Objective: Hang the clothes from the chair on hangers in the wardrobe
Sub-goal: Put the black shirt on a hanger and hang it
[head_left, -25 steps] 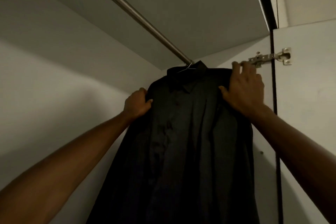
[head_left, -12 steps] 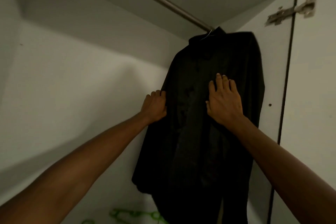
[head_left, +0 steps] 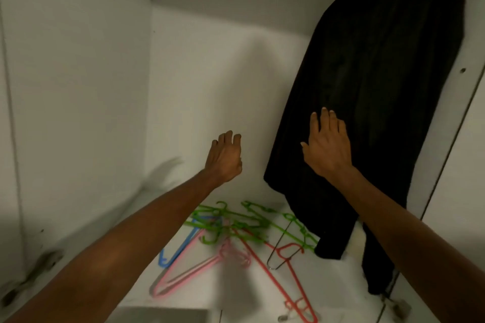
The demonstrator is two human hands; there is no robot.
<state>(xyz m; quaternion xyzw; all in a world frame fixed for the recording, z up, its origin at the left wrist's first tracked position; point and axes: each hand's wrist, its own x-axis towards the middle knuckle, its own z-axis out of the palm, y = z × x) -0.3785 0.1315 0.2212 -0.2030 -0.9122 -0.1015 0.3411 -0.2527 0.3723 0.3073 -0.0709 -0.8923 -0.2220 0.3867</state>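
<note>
Hands had slid down off the shoulders of the black shirt point(head_left: 378, 92), now hanging at the wardrobe's right: left hand point(head_left: 225, 157) free with fingers loosely curled, right hand point(head_left: 326, 144) flat on the cloth, spare hangers point(head_left: 236, 233) below likely next.

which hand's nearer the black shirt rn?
Right. The right hand lies flat against the black shirt; the left hand is off to its left, apart from the fabric.

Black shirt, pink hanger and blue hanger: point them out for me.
black shirt point(head_left: 372, 81): head view, middle of the hanging front.
pink hanger point(head_left: 189, 271): head view, its lower bar.
blue hanger point(head_left: 181, 246): head view, its straight arm.
</note>
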